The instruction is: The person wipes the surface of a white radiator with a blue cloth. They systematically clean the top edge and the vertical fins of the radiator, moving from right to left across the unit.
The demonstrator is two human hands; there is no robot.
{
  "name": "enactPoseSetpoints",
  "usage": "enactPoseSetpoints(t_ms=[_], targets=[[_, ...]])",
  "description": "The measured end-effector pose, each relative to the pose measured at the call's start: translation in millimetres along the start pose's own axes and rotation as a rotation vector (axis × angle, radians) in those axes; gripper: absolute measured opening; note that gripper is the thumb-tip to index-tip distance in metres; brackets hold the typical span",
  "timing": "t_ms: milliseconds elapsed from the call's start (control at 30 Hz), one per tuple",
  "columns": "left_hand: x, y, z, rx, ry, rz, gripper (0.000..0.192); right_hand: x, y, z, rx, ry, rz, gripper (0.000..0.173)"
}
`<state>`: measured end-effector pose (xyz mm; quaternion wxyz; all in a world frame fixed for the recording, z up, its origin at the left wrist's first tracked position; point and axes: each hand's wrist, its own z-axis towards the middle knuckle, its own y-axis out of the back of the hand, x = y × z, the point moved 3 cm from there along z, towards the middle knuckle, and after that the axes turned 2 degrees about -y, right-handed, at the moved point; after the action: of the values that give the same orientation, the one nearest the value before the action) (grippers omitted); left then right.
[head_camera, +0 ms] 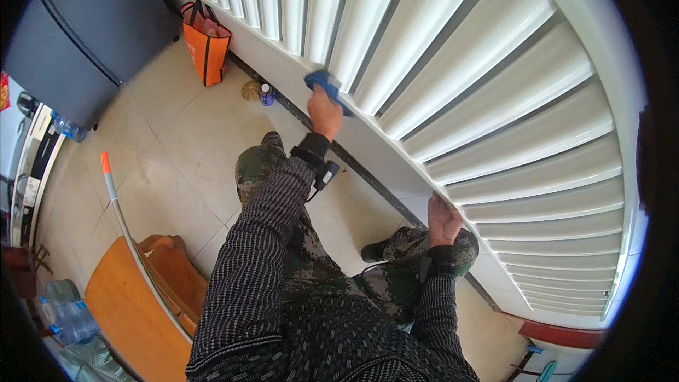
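Observation:
A blue cloth [321, 83] is bunched in my left hand [324, 114], pressed against the lower edge of a white column radiator [424, 58]. The cloth and the fingers on it are slightly blurred. Farther right along the same lower edge, my right hand [444, 220] grips the radiator, with its fingertips partly hidden there. Both wrists wear dark bands, and a small black device [328, 175] hangs at the left one. My knees in camouflage trousers [307, 254] are bent below the radiator.
An orange bag [207, 50] stands by the wall, near a small purple bottle [266, 95] and a round tan object [251, 90]. A wooden chair [132, 297] with a grey pole [124, 223] across it is at lower left, beside large water bottles [71, 315]. A dark grey cabinet-like appliance [95, 16] stands upper left.

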<state>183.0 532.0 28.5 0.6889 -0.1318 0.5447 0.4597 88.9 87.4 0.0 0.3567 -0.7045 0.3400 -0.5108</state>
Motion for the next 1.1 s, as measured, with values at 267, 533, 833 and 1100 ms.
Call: enactPoseSetpoints(t_ms=[267, 533, 833, 1100], targets=[[6, 9, -6, 0.214, -0.073, 0.073, 0.018, -2, -5, 2, 0.014, -0.009, -0.026, 0.035], [12, -9, -39, 0.302, -0.088, -0.103, 0.014, -3, -9, 2, -0.035, 0.040, -0.038, 0.035], [18, 4, 3, -0.060, 0.111, -0.266, 0.020, 1, -2, 2, -0.074, 0.000, 0.008, 0.035], [10, -20, -43, 0.329, -0.137, 0.082, 0.010, -3, 1, 7, -0.146, 0.077, -0.063, 0.035]])
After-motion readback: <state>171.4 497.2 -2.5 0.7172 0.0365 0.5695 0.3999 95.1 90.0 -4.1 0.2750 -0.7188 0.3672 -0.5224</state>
